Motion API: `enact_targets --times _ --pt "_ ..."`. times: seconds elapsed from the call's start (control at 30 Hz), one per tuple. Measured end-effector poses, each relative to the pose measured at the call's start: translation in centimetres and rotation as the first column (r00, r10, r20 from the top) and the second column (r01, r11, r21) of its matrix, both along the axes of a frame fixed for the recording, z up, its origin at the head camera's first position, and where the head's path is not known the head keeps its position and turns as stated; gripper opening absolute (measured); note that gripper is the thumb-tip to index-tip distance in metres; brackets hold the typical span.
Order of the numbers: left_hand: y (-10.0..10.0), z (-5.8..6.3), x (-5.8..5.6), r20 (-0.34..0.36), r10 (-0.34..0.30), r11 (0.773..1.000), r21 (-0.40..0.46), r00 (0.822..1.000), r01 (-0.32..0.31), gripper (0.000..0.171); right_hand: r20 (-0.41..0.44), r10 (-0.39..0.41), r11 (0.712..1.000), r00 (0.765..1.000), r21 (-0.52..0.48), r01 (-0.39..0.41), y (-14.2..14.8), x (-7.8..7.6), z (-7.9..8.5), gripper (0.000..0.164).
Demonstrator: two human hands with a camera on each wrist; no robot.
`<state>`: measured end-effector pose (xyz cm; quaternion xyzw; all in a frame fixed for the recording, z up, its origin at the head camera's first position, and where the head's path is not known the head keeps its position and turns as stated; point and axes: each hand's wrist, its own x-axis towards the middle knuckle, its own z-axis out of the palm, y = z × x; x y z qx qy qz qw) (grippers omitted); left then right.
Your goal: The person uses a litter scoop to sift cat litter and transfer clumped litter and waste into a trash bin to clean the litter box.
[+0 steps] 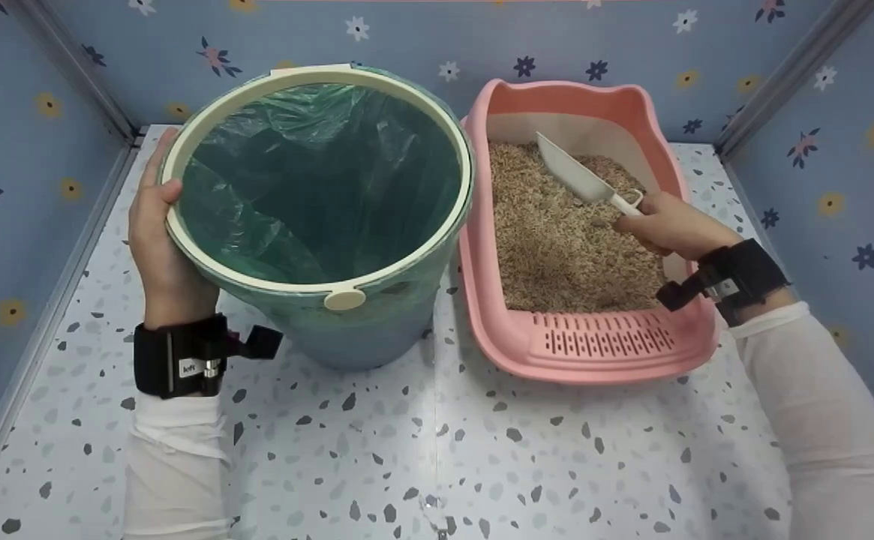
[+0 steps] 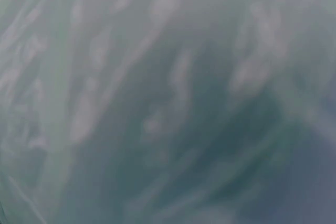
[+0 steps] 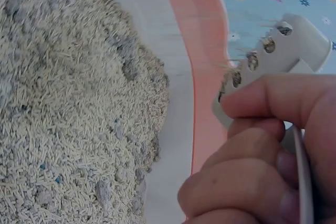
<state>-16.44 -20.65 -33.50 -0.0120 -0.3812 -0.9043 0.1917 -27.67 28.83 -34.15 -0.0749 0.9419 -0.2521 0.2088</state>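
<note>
My right hand (image 1: 673,225) grips the handle of a white litter scoop (image 1: 575,172), turned on edge above the litter (image 1: 557,255) in a pink litter box (image 1: 482,300). In the right wrist view, fingers curl round the handle. Bits of litter lodge in the scoop's slots (image 3: 252,61), and blurred streaks trail off them. On the left, my left hand (image 1: 170,240) holds the side of a trash bin (image 1: 376,330), thumb at its cream rim (image 1: 343,289). A green plastic bag (image 1: 256,225) lines the bin, which leans with its mouth toward me. The left wrist view shows only blurred bin and bag film.
Bin and litter box stand side by side on a speckled white tabletop (image 1: 376,450). Slots pierce the box's front ledge (image 1: 609,337). Blue flowered panels (image 1: 437,37) rise behind and at both sides.
</note>
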Motion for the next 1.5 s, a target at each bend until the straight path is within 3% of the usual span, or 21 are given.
enact_targets --times 0.17,0.27,0.37,0.47,0.67,0.77,0.93,1.03,1.1,1.17,1.23,1.5 --pt "0.0 0.1 0.0 0.001 -0.005 1.000 0.004 1.000 0.005 0.050 0.040 0.008 1.000 0.999 0.018 -0.009 0.1 0.1 0.3 0.033" --pt "0.0 0.1 0.0 0.007 -0.004 1.000 -0.003 1.000 0.004 0.051 0.013 0.015 0.999 1.000 0.043 -0.015 0.2 0.2 0.5 0.031" --pt "0.0 0.1 0.0 0.010 -0.004 1.000 0.001 1.000 0.004 0.051 -0.098 0.055 0.995 0.994 0.091 -0.046 0.2 0.4 0.7 0.027" --pt "0.0 0.1 0.0 0.011 -0.004 1.000 0.006 1.000 0.004 0.051 -0.253 0.097 0.985 0.963 0.163 -0.056 0.1 0.7 0.9 0.025" --pt "-0.1 0.3 0.1 0.017 0.000 1.000 0.021 1.000 -0.001 0.050 -0.496 0.146 0.963 0.856 0.268 -0.009 -0.2 1.0 0.8 0.024" --pt "-0.1 0.3 0.0 0.018 0.004 1.000 0.019 1.000 -0.004 0.051 -0.607 0.198 0.951 0.770 0.310 0.000 -0.1 0.9 0.5 0.022" --pt "-0.1 0.2 0.0 0.019 0.015 0.999 -0.042 1.000 -0.014 0.051 -0.755 0.267 0.936 0.599 0.351 0.026 0.5 0.7 -0.1 0.021" --pt "-0.1 0.1 0.0 0.018 0.014 0.998 -0.059 1.000 -0.013 0.051 -0.800 0.286 0.935 0.528 0.354 0.029 0.6 0.8 -0.3 0.021" --pt "-0.1 0.1 0.0 0.016 0.010 0.999 -0.043 1.000 -0.009 0.051 -0.815 0.293 0.934 0.501 0.355 0.030 0.7 0.8 -0.4 0.020" --pt "-0.1 0.0 0.0 0.015 0.010 0.999 -0.044 1.000 -0.009 0.051 -0.823 0.297 0.934 0.483 0.355 0.031 0.7 0.9 -0.4 0.018" --pt "0.0 0.0 0.1 0.012 0.009 0.999 -0.036 1.000 -0.009 0.051 -0.825 0.296 0.934 0.481 0.356 0.038 0.8 0.9 -0.4 0.018" --pt "0.1 0.0 0.2 0.007 0.004 1.000 -0.028 1.000 -0.004 0.051 -0.803 0.276 0.932 0.529 0.358 0.057 1.0 0.9 -0.5 0.021"
